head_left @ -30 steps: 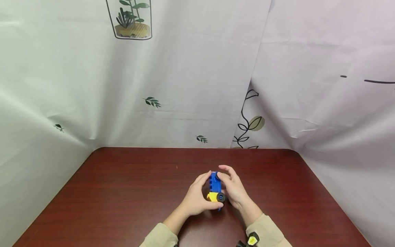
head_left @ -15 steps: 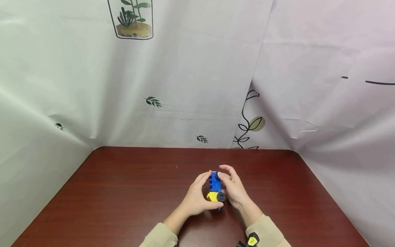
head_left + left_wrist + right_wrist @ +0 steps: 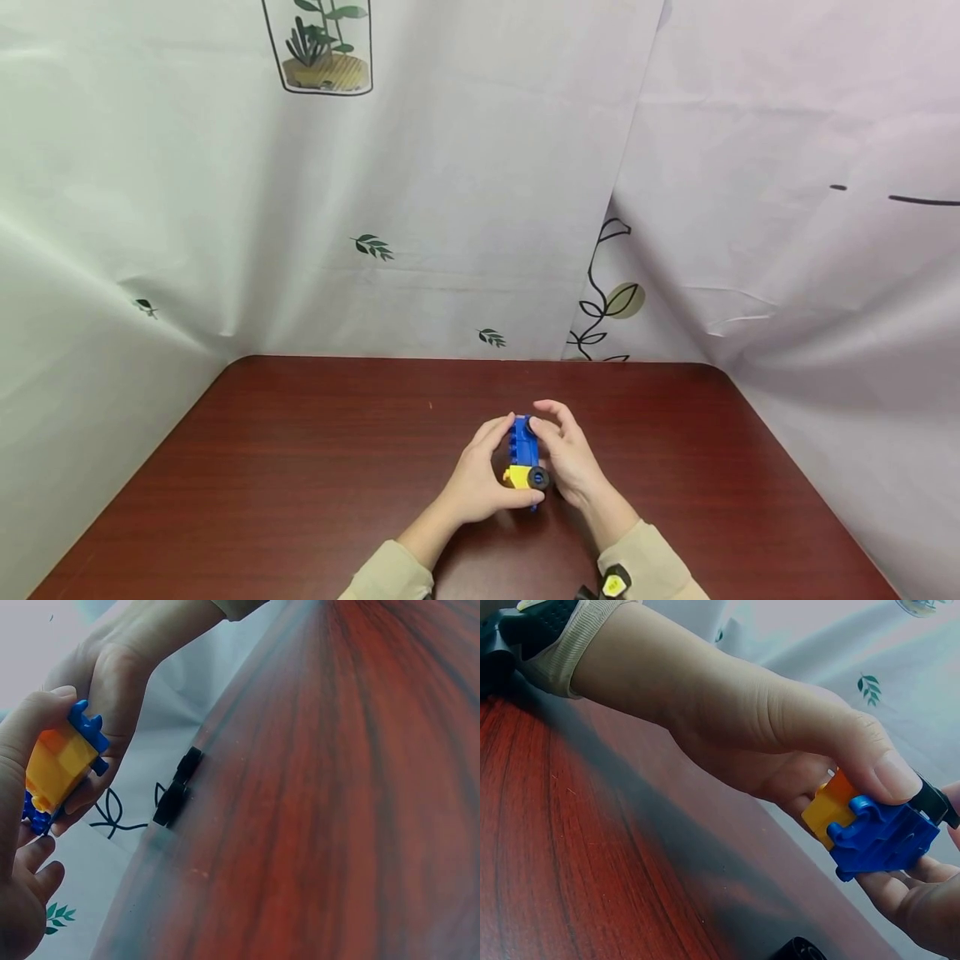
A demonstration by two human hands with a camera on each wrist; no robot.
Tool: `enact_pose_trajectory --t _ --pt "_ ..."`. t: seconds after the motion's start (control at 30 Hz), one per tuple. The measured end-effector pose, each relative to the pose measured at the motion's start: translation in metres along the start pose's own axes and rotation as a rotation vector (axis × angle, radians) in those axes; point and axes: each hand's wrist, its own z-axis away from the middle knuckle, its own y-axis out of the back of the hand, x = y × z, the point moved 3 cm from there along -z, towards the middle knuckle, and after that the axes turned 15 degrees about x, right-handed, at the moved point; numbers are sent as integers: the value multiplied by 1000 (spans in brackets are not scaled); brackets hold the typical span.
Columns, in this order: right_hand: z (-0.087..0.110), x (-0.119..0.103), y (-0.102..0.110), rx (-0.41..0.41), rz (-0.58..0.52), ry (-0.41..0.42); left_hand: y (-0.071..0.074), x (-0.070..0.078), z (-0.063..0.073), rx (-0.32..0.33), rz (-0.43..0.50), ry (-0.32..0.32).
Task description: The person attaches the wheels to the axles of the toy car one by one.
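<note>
Between both hands is a toy car [image 3: 522, 450] made of blue and yellow building blocks, with a black wheel showing on its near end in the head view. My left hand [image 3: 476, 479] grips it, thumb across the yellow near end and fingertips at the blue far end. On the other side, my right hand [image 3: 572, 457] holds the blue part, its thumb [image 3: 896, 778] pressed against the top and its index finger raised. In the left wrist view, the yellow block [image 3: 64, 761] sits between blue pieces. The right palm hides part of the toy.
Two dark pieces [image 3: 172, 802] appear at the tabletop's border in the left wrist view. A black round piece [image 3: 799, 949] shows at the bottom of the right wrist view. The reddish-brown table [image 3: 337, 467] meets a pale patterned curtain [image 3: 465, 208] behind and at both sides.
</note>
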Motion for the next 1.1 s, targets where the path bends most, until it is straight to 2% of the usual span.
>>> enact_pose_trajectory --t 0.4,0.57,0.7,0.9,1.1 --pt "2 -4 0 -2 -9 10 0 3 -1 16 6 -15" --pt "1 -4 -1 15 -11 47 0 4 -2 20 22 -23" --pt "0 -3 0 16 34 69 0 3 -4 19 42 -19" --pt "-2 1 1 -59 87 9 3 0 -6 31 66 -9" --pt "-3 6 4 -140 31 -95 6 0 -4 51 64 4"
